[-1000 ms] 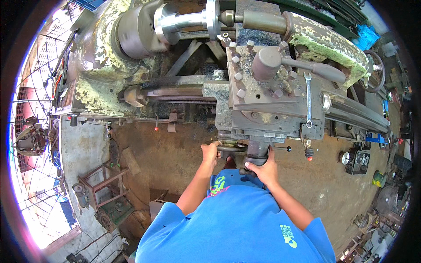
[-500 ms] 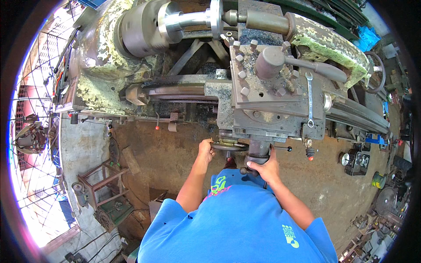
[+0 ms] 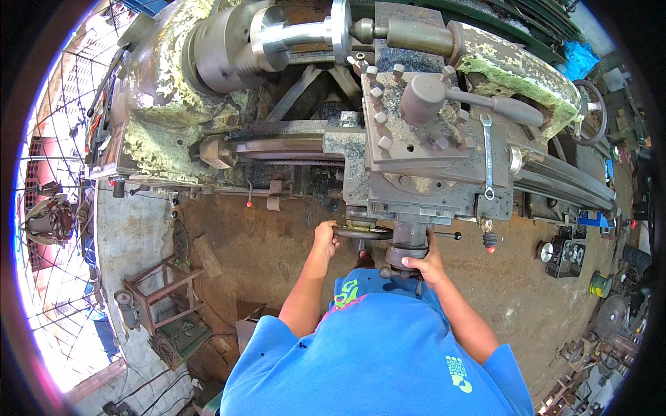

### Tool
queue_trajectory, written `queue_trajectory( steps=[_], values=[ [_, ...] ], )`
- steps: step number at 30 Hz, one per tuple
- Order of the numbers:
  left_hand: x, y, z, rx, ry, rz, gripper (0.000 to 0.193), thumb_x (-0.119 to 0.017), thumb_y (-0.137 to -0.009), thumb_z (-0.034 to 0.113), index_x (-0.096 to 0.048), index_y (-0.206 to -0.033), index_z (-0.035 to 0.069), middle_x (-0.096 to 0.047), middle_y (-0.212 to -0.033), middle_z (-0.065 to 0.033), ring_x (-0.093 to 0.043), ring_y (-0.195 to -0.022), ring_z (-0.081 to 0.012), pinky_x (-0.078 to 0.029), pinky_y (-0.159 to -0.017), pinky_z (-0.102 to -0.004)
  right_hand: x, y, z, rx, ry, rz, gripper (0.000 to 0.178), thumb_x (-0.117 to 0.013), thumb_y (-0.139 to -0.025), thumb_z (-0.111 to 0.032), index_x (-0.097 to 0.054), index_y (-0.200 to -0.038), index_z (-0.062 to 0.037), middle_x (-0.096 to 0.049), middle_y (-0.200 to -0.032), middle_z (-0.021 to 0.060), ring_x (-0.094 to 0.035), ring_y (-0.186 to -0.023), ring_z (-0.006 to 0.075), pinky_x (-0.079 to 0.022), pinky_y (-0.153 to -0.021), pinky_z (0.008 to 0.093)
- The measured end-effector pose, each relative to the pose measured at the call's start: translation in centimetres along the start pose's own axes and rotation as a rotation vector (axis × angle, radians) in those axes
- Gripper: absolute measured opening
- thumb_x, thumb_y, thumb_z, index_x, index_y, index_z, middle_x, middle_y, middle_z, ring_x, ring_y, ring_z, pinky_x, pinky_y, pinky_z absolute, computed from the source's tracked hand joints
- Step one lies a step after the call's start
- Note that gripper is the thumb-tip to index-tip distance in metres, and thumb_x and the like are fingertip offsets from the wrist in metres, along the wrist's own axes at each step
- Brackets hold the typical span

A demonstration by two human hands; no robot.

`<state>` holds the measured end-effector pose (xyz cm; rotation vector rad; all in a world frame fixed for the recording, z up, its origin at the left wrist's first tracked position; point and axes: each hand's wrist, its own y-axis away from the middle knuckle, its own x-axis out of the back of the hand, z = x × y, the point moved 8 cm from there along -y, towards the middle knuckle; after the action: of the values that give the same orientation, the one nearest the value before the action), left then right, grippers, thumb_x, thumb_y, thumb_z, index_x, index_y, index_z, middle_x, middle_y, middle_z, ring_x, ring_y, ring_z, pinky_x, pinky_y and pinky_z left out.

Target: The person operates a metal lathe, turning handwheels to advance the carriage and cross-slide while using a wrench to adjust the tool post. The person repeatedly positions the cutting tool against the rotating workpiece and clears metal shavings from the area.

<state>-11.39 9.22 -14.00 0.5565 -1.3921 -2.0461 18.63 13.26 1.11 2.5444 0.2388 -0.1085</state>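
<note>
My left hand [image 3: 326,239] is closed on the left side of the carriage handwheel [image 3: 364,234], at the front of a metal lathe. My right hand [image 3: 428,262] curls around the right side of the cross-slide handle [image 3: 404,258], thumb on top; its far fingers are partly hidden. Beyond my hands stands the square tool post [image 3: 416,118], with several clamping bolts and a long lever [image 3: 496,105]. A shiny flanged workpiece [image 3: 305,33] runs between the chuck [image 3: 225,52] and the tailstock centre [image 3: 363,30]. Chips lie around the tool post.
A combination spanner [image 3: 488,158] lies on the slide, right of the tool post. Levers with red knobs [image 3: 491,249] stick out from the lathe front. At left on the floor is a rusty metal frame [image 3: 166,295]; at right, a black tray of parts [image 3: 565,256].
My right thumb has shifted slightly to the right, and the ball-ended cross-slide handle has turned a little. My left hand stays in place on the handwheel.
</note>
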Motion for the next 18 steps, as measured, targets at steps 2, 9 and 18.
queue_trajectory(
  steps=[2,9,18],
  values=[
    [0.2,0.0,0.0,0.005,-0.013,0.024,0.009,-0.054,-0.085,0.018,-0.053,-0.081,0.011,-0.033,-0.055,0.0008,-0.031,-0.040,-0.0122,-0.027,-0.038,-0.0312,0.0,0.0,0.1,-0.022,-0.048,-0.022,0.124,-0.088,-0.054,-0.021,-0.014,-0.149,0.0062,-0.040,-0.142,0.0240,-0.045,-0.130,0.0350,-0.038,-0.108,0.0409],
    [0.1,-0.7,-0.2,-0.025,0.000,-0.033,0.013,-0.054,-0.085,0.020,-0.049,-0.078,0.010,-0.034,-0.056,-0.0005,-0.031,-0.040,-0.0131,-0.028,-0.038,-0.0317,0.0,0.0,0.9,-0.036,-0.075,-0.054,0.123,-0.086,-0.056,-0.024,-0.013,-0.151,0.0018,-0.040,-0.143,0.0227,-0.044,-0.131,0.0346,-0.037,-0.109,0.0418],
    [-1.3,3.5,0.6,-0.114,-0.073,0.024,0.022,-0.061,-0.084,0.023,-0.049,-0.084,0.005,-0.043,-0.058,-0.0041,-0.041,-0.041,-0.0141,-0.034,-0.037,-0.0325,5.3,-1.7,6.7,-0.083,-0.435,0.026,0.051,-0.065,-0.093,-0.027,-0.046,-0.137,-0.0092,-0.065,-0.111,0.0127,-0.064,-0.098,0.0238,-0.052,-0.083,0.0379]
  ],
)
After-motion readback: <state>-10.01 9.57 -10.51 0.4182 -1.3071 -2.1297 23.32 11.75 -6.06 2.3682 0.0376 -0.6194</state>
